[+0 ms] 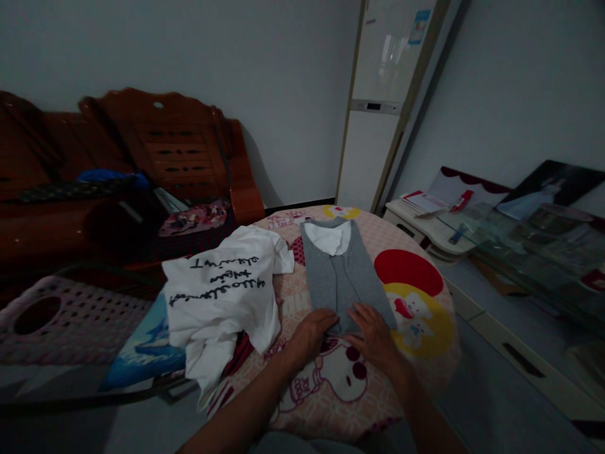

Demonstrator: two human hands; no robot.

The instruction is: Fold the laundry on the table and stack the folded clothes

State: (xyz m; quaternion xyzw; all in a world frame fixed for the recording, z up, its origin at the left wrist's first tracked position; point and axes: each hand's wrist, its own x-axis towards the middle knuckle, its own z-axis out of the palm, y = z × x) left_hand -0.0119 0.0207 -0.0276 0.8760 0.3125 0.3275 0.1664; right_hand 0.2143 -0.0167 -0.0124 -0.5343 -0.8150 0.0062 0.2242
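Note:
A grey shirt (331,277) with a white inner neck lies folded into a long panel on the round table, its neckline at the far end. At its near edge, my left hand (312,335) has its fingers closed together on the left corner of the cloth. My right hand (377,337) rests on the near right part, fingers stretched over the fabric and thumb apart. Left of the grey shirt, a white T-shirt (227,284) with black lettering lies loosely spread, part of it hanging over the table's edge. Neither hand touches the white one.
A patterned pink tablecloth (340,403) covers the round table. Behind on the left stands a wooden bench (174,145) with cloths on it. A woven chair (94,315) is at left. A tall white air conditioner (373,151) stands in the corner, and a glass-topped cabinet (520,252) is at right.

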